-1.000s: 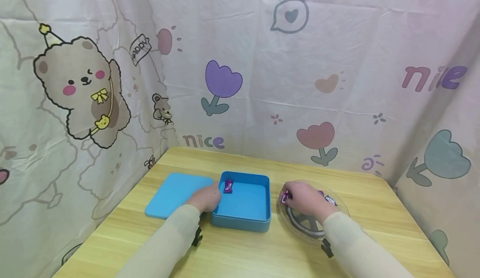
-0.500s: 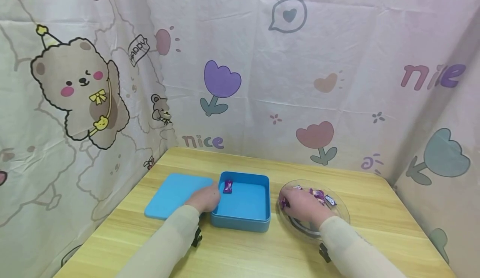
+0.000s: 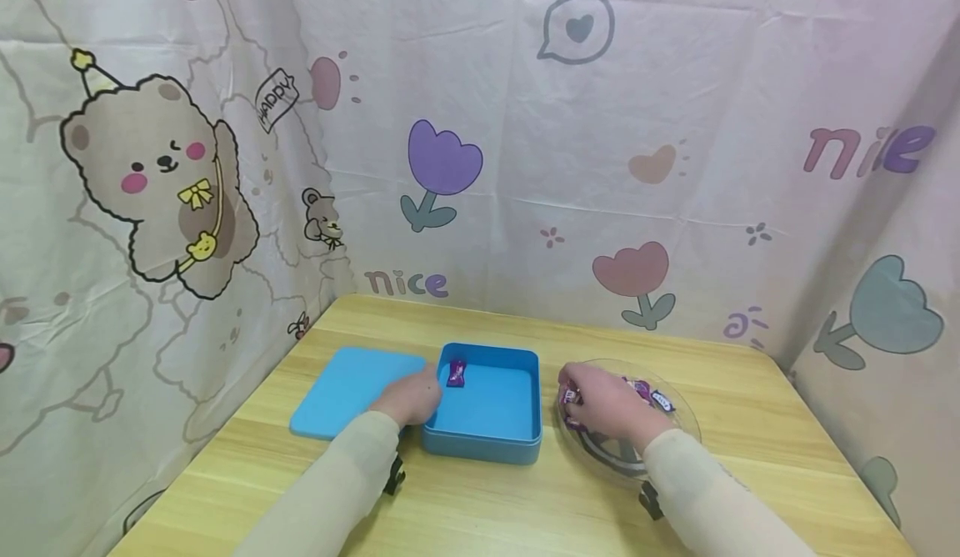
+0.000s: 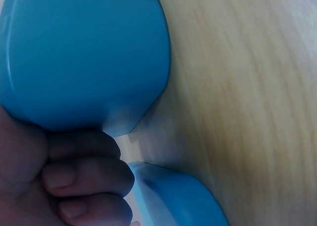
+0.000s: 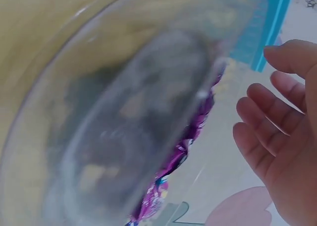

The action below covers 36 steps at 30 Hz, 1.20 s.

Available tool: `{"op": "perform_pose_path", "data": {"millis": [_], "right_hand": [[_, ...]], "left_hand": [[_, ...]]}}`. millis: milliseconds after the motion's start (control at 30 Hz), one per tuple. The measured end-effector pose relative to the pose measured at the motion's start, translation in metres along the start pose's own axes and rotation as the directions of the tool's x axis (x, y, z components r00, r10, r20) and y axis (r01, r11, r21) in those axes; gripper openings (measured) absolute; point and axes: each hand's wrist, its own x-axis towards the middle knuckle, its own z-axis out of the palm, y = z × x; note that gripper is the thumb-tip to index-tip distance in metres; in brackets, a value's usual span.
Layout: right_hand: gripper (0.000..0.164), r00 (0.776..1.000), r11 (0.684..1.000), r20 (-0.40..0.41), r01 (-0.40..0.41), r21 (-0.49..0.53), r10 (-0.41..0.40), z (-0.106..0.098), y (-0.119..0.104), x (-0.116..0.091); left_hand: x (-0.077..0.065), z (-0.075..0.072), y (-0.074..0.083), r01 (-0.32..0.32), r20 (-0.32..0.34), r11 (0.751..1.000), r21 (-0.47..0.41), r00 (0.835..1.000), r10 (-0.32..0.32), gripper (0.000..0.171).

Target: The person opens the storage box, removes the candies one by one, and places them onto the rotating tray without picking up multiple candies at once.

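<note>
My left hand [image 3: 414, 396] grips the left wall of a blue open box [image 3: 487, 451]. In the left wrist view, its curled fingers [image 4: 91, 176] press against the outside of the box [image 4: 89, 52]. Inside the box, one purple wrapped candy [image 3: 456, 373] lies near the back left corner. My right hand [image 3: 607, 403] is over a clear round dish [image 3: 693, 436], next to a purple candy [image 3: 571, 395] at the dish's left side. The right wrist view shows that hand [image 5: 280, 117] with fingers apart and nothing between them, above the purple wrappers [image 5: 181, 156]. The hand hides part of the dish.
A flat blue lid [image 3: 345, 386] lies on the wooden table [image 3: 480, 507] left of the box, partly under my left forearm. More candies, one with a white wrapper [image 3: 662, 401], lie in the dish's right part. A printed curtain [image 3: 510, 207] hangs behind the table.
My right hand dips lower over the dish, then rises slightly, staying at its left side. My left hand, the box and the candy inside it stay in place.
</note>
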Motion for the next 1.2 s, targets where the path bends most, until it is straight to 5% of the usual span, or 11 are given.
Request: {"op": "perform_pose_path", "data": {"millis": [500, 933, 1200], "right_hand": [[0.035, 0.993, 0.995, -0.072, 0.096, -0.039, -0.099, 0.008, -0.050, 0.021], [0.044, 0.986, 0.986, 0.065, 0.156, -0.064, -0.152, 0.034, -0.099, 0.054], [0.055, 0.986, 0.995, 0.144, 0.095, -0.030, -0.090, 0.050, -0.120, 0.071]], "left_hand": [[0.001, 0.001, -0.002, -0.024, -0.007, 0.999, 0.031, 1.000, 0.024, 0.056], [0.001, 0.001, -0.001, -0.010, 0.001, 0.999, 0.046, 1.000, 0.010, 0.057], [0.003, 0.000, -0.002, -0.029, 0.007, 0.998, 0.059, 1.000, 0.028, 0.057]]}}
